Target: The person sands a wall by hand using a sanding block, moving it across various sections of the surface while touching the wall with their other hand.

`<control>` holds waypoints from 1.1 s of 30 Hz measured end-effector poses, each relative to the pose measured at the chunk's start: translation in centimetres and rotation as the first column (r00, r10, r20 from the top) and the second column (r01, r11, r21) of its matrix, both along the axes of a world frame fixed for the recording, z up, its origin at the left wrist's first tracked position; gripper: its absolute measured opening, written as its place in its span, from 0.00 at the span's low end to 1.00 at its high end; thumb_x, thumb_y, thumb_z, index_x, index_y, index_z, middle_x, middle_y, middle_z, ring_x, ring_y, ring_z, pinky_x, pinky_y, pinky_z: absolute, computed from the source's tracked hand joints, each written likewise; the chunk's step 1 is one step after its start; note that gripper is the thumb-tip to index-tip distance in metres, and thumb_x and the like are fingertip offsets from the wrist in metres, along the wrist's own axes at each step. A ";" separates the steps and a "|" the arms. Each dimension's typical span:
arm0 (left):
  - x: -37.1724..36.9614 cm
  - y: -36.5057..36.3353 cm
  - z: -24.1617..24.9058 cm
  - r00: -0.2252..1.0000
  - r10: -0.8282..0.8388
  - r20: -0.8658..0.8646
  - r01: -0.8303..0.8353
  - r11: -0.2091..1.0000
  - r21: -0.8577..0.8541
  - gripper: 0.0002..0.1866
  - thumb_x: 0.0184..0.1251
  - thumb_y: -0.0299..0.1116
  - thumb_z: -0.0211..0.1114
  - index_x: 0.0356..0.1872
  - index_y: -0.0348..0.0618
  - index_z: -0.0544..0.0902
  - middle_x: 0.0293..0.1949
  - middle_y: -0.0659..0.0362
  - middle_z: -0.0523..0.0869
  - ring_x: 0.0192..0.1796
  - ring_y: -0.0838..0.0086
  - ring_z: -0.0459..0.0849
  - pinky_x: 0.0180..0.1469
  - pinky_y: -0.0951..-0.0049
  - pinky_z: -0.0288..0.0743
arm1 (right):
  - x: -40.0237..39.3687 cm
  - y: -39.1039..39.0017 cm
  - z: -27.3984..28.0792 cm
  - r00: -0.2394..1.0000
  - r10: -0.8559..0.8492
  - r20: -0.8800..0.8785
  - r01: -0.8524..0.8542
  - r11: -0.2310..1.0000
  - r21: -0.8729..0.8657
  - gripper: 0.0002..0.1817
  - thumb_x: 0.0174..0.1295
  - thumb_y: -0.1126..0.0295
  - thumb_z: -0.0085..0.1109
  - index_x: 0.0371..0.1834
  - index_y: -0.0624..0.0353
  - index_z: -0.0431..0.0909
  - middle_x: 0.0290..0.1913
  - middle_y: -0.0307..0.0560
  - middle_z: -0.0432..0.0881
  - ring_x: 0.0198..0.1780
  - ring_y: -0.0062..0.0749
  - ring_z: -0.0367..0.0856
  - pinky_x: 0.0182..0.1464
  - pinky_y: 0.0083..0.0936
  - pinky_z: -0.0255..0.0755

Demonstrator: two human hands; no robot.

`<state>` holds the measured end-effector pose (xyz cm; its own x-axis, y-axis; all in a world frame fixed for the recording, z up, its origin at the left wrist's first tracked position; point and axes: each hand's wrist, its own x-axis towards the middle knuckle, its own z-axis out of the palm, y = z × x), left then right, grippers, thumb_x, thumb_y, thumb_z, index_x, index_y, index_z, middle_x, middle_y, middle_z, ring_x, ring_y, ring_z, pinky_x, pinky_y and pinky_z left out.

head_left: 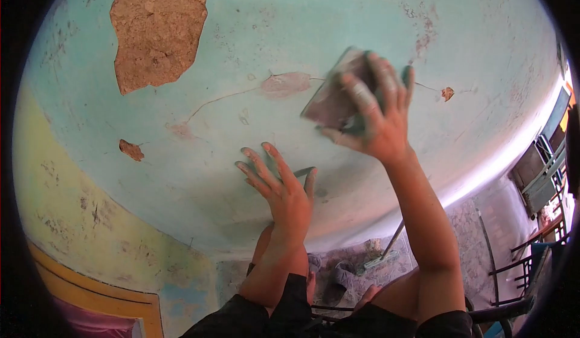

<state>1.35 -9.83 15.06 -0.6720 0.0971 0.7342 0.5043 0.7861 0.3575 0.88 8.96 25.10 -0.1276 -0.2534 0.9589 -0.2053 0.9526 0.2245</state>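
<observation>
My right hand [386,108] presses a flat, brownish rectangular pad [341,93] against the pale green wall [260,24]; its fingers are spread over the pad's back and look slightly blurred. Lower and to the left, my left hand [284,196] has its fingers apart near the wall and holds nothing. Between the hands and farther left, a thin crack runs across the wall through a pinkish worn patch [286,83]. A large area of exposed brown plaster [158,33] shows at the upper left. Dust marks the fingers of both hands.
A small chipped spot [447,93] lies right of the pad, another [131,150] at left. Below are slippers [339,280] and a broom-like tool [380,262] on the floor. Chairs [531,259] stand at right; a yellow frame [96,289] is at lower left.
</observation>
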 end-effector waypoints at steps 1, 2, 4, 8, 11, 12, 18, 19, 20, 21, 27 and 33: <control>0.0 0.0 0.0 1.000 0.002 -0.005 -0.002 1.000 -0.006 0.55 0.65 0.59 0.62 0.77 0.34 0.41 0.76 0.33 0.32 0.73 0.20 0.34 0.66 0.23 0.46 | -0.4 0.3 0.0 0.997 0.022 -0.071 -0.027 0.997 -0.076 0.50 0.34 0.40 0.77 0.67 0.36 0.72 0.74 0.55 0.61 0.72 0.51 0.61 0.74 0.66 0.38; -0.1 0.0 0.0 1.000 0.002 -0.011 -0.002 1.000 -0.009 0.55 0.65 0.60 0.62 0.77 0.34 0.42 0.76 0.33 0.32 0.73 0.20 0.34 0.66 0.23 0.47 | -0.4 0.1 -0.1 0.997 0.022 -0.067 -0.027 0.997 -0.071 0.50 0.34 0.40 0.77 0.67 0.36 0.72 0.74 0.55 0.61 0.72 0.51 0.61 0.74 0.66 0.38; -0.1 0.1 -0.1 1.000 0.003 -0.007 -0.003 1.000 -0.001 0.55 0.65 0.59 0.63 0.77 0.34 0.42 0.76 0.32 0.32 0.73 0.20 0.35 0.66 0.23 0.47 | -0.3 -0.3 0.0 0.996 0.031 -0.081 -0.039 0.994 -0.100 0.50 0.34 0.40 0.77 0.67 0.37 0.72 0.74 0.54 0.62 0.71 0.51 0.62 0.74 0.65 0.39; -0.1 0.1 0.0 1.000 0.015 0.005 -0.015 1.000 -0.010 0.54 0.64 0.57 0.64 0.77 0.35 0.43 0.75 0.32 0.33 0.73 0.20 0.36 0.65 0.22 0.47 | -0.4 -0.8 -0.3 0.999 0.034 0.004 -0.034 0.999 0.042 0.48 0.37 0.39 0.76 0.67 0.37 0.72 0.74 0.58 0.60 0.73 0.52 0.59 0.74 0.65 0.39; -0.2 -0.1 -0.2 1.000 0.022 -0.018 -0.022 0.999 -0.030 0.54 0.65 0.62 0.60 0.78 0.36 0.44 0.76 0.33 0.34 0.73 0.21 0.36 0.65 0.22 0.47 | 0.0 0.6 0.3 0.999 -0.019 -0.031 0.017 0.998 -0.061 0.50 0.38 0.38 0.75 0.69 0.38 0.69 0.75 0.59 0.58 0.74 0.53 0.56 0.74 0.66 0.33; -0.1 -0.1 -0.2 1.000 0.017 -0.016 -0.018 1.000 -0.026 0.54 0.65 0.62 0.60 0.78 0.36 0.44 0.76 0.33 0.34 0.73 0.21 0.36 0.65 0.22 0.47 | 0.0 0.9 0.6 0.996 -0.037 -0.080 0.019 0.976 -0.215 0.51 0.38 0.38 0.75 0.70 0.39 0.68 0.75 0.58 0.57 0.74 0.54 0.56 0.75 0.66 0.31; 0.0 0.0 -0.1 0.999 0.002 -0.032 -0.003 1.000 -0.007 0.53 0.64 0.59 0.63 0.78 0.38 0.45 0.76 0.32 0.35 0.73 0.21 0.37 0.65 0.23 0.47 | -0.1 0.4 -0.3 1.000 0.007 -0.017 -0.007 1.000 0.016 0.52 0.37 0.37 0.76 0.70 0.41 0.68 0.75 0.59 0.58 0.74 0.56 0.56 0.74 0.66 0.30; -0.1 0.0 -0.2 1.000 0.003 -0.026 -0.003 1.000 -0.007 0.53 0.65 0.59 0.63 0.78 0.38 0.45 0.76 0.32 0.35 0.73 0.21 0.37 0.65 0.23 0.47 | 0.2 0.7 0.0 1.000 -0.020 -0.014 0.020 1.000 -0.012 0.53 0.37 0.38 0.76 0.71 0.41 0.68 0.75 0.60 0.58 0.74 0.56 0.56 0.74 0.66 0.31; -0.2 -0.1 -0.2 1.000 0.007 -0.019 -0.007 1.000 -0.005 0.53 0.65 0.60 0.62 0.78 0.38 0.45 0.76 0.33 0.35 0.73 0.21 0.37 0.66 0.24 0.47 | 0.3 1.0 0.2 0.999 -0.043 -0.009 0.043 0.998 -0.040 0.53 0.37 0.38 0.76 0.71 0.42 0.67 0.75 0.60 0.57 0.74 0.56 0.56 0.74 0.66 0.32; -0.2 -0.2 -0.3 1.000 0.011 -0.021 -0.011 1.000 -0.005 0.53 0.65 0.60 0.62 0.78 0.38 0.45 0.76 0.33 0.35 0.73 0.21 0.37 0.66 0.24 0.47 | 0.2 1.1 0.4 0.997 -0.044 -0.063 0.033 0.985 -0.170 0.54 0.37 0.38 0.76 0.71 0.43 0.66 0.75 0.60 0.57 0.74 0.55 0.56 0.73 0.67 0.34; -0.2 -0.1 -0.4 1.000 0.019 -0.017 -0.019 1.000 -0.011 0.52 0.64 0.60 0.62 0.78 0.39 0.47 0.76 0.32 0.34 0.73 0.20 0.37 0.64 0.22 0.50 | -0.1 0.2 -0.4 0.996 -0.054 -0.065 0.049 0.996 -0.074 0.54 0.36 0.37 0.77 0.70 0.43 0.68 0.74 0.60 0.59 0.72 0.54 0.59 0.74 0.65 0.36; 0.7 -0.7 0.4 0.997 0.009 0.080 -0.001 0.995 -0.104 0.52 0.59 0.52 0.71 0.79 0.49 0.49 0.75 0.30 0.33 0.72 0.19 0.34 0.64 0.21 0.48 | -0.8 1.1 -0.9 0.990 -0.026 -0.140 0.016 0.997 -0.071 0.48 0.39 0.33 0.72 0.66 0.42 0.73 0.72 0.60 0.64 0.70 0.54 0.63 0.74 0.62 0.42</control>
<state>2.06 -10.56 15.50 -0.7289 0.1663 0.6641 0.4732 0.8234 0.3132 0.10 10.05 24.23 0.0052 -0.1842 0.9829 -0.1562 0.9707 0.1827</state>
